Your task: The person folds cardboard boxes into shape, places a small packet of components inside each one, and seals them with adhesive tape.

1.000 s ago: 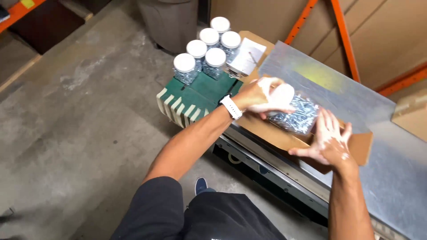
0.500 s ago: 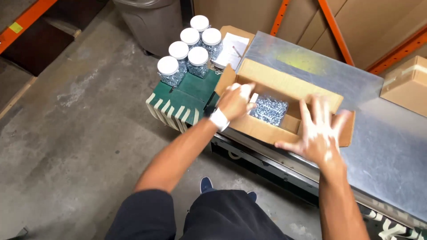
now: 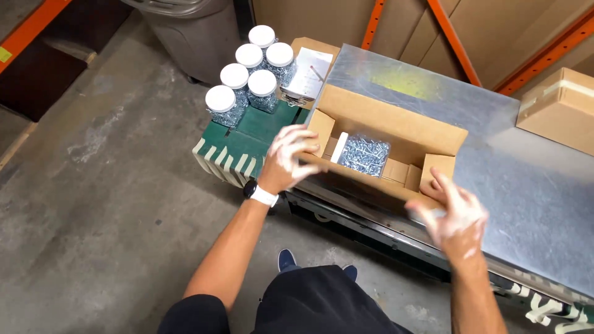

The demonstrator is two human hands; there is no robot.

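- Looking down from the head camera, I see the open cardboard box (image 3: 396, 133) sitting at the near edge of the metal table (image 3: 532, 185), flaps up.
- My left hand (image 3: 291, 158) grips the box's left end flap, fingers curled over the cardboard edge (a white watch (image 3: 260, 195) sits on that wrist).
- My right hand (image 3: 455, 213) is blurred at the box's near right corner, fingers spread and touching the flap; I cannot tell whether it grips.
- Inside the box lies a clear bag of silver screws (image 3: 365, 154), toward the left half.
- Five white-lidded jars (image 3: 250, 83) of screws stand on green boxes (image 3: 247, 139) left of the table.
- Another sealed carton (image 3: 560, 111) rests at the table's far right.
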